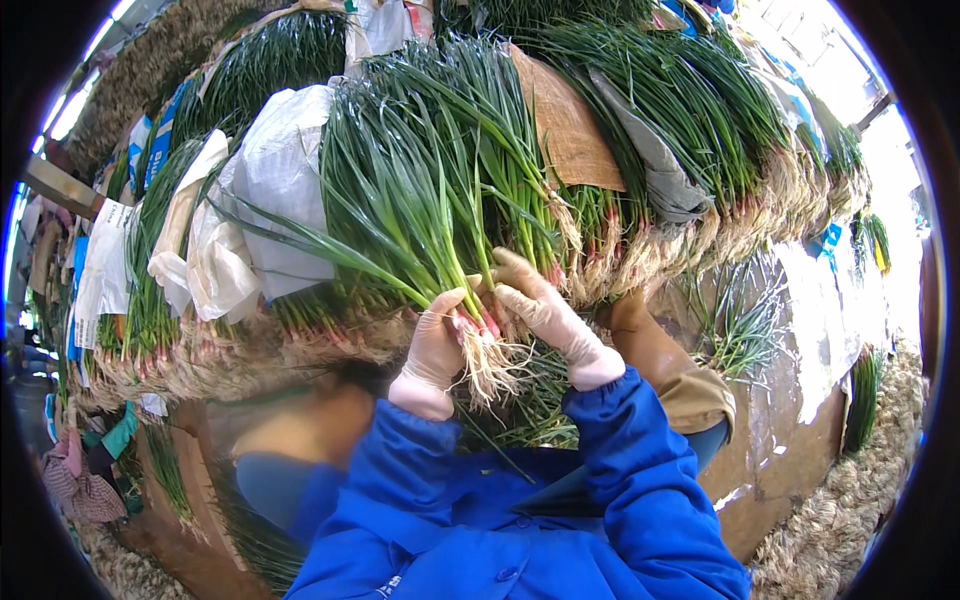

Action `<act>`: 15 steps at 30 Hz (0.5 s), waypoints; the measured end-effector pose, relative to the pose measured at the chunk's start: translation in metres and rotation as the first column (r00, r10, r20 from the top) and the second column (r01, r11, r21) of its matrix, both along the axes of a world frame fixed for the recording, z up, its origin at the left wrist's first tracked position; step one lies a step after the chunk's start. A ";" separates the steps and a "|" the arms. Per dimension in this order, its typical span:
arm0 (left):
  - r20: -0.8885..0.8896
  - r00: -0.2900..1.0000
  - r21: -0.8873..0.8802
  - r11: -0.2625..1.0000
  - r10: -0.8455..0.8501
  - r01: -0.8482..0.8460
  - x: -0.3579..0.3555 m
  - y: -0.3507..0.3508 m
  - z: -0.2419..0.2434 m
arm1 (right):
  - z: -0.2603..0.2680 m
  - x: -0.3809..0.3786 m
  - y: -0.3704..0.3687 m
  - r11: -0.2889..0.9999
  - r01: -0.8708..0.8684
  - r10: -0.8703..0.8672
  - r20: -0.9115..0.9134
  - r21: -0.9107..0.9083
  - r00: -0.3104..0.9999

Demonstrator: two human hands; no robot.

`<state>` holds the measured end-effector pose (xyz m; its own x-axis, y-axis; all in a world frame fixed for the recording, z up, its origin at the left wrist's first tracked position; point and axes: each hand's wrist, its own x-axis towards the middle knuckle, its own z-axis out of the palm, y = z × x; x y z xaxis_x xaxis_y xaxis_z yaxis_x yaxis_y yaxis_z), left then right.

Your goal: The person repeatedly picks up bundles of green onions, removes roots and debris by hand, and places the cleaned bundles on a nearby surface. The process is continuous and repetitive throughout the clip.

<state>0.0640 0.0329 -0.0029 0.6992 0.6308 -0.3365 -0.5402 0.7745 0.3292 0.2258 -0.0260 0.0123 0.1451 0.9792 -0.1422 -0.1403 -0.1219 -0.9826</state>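
Both my hands wear thin whitish gloves. My left hand (431, 352) grips a small bunch of leafy green garlic-like plants (471, 319) low on the stems, above the pale stringy roots. Pinkish bulb ends show between the hands, and the long flat leaves fan up and away from me. On the bunch's right side, my right hand (551, 322) has its thumb and forefinger at a stem. Whether it grips that stem is unclear. Just beyond lies a thick row of the same plants (405, 150), roots towards me.
White woven sacking (289, 165) and a brown cloth (566, 120) lie over parts of the row. Loose plants (739, 322) rest on brown sheeting (795, 450) at right. My bent knees flank the work. Another person's checked sleeve (79, 480) shows at far left.
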 end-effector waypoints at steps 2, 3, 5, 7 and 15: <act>0.019 1.000 -0.032 0.999 -0.002 0.003 -0.010 0.000 0.003 | -0.011 0.003 -0.002 0.973 -0.108 0.085 -0.119 -0.205 0.989; 0.029 1.000 -0.018 1.000 0.004 -0.004 -0.014 0.000 0.003 | -0.017 0.002 -0.007 0.956 -0.117 0.091 -0.108 -0.270 0.990; -0.063 0.997 0.065 0.997 -0.037 0.041 -0.027 0.000 0.004 | -0.026 0.005 -0.016 0.971 -0.044 0.104 0.252 -0.233 0.962; -0.057 0.998 0.047 0.999 -0.002 0.005 -0.030 -0.003 0.001 | -0.032 0.004 -0.016 0.936 0.156 -0.008 0.427 -0.314 0.904; 0.028 0.993 -0.055 0.992 0.118 -0.116 -0.034 -0.021 0.009 | -0.031 -0.019 0.047 0.951 0.171 -0.192 -0.059 -0.259 0.980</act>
<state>0.0302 0.0122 0.0064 0.6326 0.6906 -0.3505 -0.6373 0.7213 0.2711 0.2064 0.0207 -0.0182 0.2942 0.8684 -0.3991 -0.2620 -0.3283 -0.9075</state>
